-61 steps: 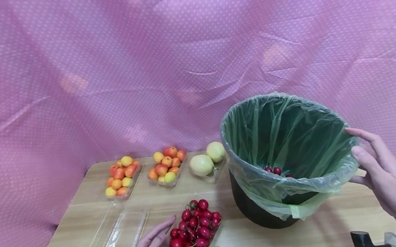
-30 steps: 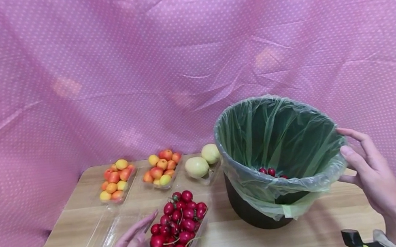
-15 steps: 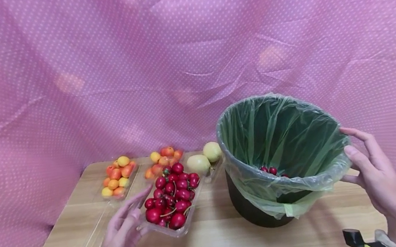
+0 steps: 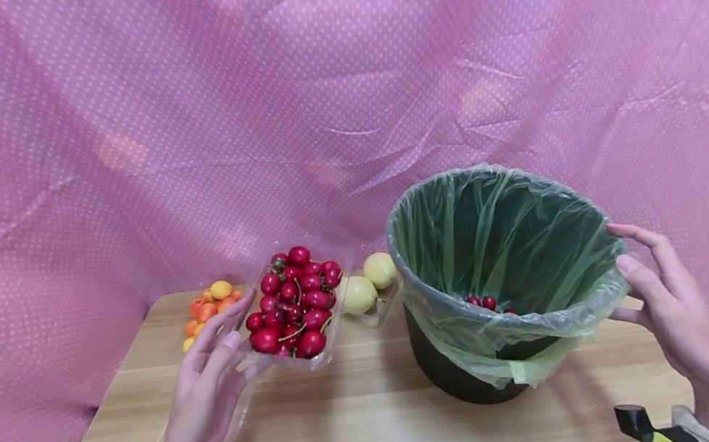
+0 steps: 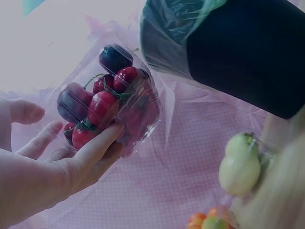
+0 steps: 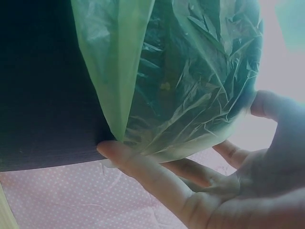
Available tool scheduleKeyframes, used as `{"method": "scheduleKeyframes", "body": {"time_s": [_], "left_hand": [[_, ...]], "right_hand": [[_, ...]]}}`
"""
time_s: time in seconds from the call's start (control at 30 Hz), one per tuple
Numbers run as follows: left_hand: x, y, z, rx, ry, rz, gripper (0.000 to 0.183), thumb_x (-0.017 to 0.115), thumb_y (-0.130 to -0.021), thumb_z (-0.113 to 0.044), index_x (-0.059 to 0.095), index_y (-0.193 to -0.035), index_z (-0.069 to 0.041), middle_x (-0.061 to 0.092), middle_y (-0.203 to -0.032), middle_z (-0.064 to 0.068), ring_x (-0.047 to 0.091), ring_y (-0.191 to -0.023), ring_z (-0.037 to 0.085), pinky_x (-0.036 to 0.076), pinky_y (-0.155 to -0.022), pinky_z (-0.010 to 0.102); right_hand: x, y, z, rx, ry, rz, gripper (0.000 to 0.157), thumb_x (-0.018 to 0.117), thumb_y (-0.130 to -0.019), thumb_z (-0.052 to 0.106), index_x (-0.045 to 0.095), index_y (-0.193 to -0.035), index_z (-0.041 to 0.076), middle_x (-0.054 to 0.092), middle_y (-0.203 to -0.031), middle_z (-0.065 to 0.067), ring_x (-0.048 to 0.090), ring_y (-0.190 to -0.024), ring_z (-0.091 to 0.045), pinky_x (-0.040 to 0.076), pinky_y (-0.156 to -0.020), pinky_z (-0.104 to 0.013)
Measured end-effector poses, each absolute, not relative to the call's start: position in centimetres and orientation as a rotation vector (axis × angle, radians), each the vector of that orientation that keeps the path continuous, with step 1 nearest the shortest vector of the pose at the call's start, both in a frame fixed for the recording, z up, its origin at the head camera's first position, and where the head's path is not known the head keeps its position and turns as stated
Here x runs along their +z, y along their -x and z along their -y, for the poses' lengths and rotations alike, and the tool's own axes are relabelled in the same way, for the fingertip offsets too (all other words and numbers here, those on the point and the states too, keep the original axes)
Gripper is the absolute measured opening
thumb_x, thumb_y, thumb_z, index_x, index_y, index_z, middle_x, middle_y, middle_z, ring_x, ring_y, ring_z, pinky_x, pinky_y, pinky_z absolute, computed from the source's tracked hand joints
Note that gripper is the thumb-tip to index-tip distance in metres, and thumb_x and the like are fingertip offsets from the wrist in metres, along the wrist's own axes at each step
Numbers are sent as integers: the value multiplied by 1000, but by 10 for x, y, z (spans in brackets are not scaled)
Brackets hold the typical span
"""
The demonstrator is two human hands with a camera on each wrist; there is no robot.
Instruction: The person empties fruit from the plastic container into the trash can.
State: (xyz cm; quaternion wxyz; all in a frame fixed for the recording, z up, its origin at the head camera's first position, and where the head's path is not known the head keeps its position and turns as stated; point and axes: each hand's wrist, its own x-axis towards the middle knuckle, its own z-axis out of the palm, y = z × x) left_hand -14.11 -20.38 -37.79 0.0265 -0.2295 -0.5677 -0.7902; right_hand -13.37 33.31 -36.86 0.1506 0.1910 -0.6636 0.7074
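Head: cherry tray [image 4: 332, 334], long axis forward

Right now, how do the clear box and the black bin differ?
The clear box is smaller and held up by the left hand; the larger black bin rests on the table. The clear box is full of red fruit; the black bin shows only a few. Both contain some.
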Motion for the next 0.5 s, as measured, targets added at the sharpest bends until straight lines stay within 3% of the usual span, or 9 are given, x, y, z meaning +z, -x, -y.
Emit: {"method": "scheduleKeyframes", "body": {"time_s": [0.23,0.5], "left_hand": [[-364,154,195,-2388,707,1759,46,32,-110,-3,37,-156,-1,27,-168,12,53,-135,28,56,-101,49],[-343,165,184,-2351,783,1759,45,35,-110,-3,38,-154,2,25,-168,14,27,-152,30,51,-106,45]], "right_hand": [[-366,132,-335,2006,-559,1931,48,31,-109,-3,32,-156,7,66,-129,-5,72,-104,-17,64,-71,-31],[-367,131,-332,1998,-545,1929,47,32,-109,-2,32,-156,7,66,-128,-5,72,-102,-17,65,-71,-32]]}}
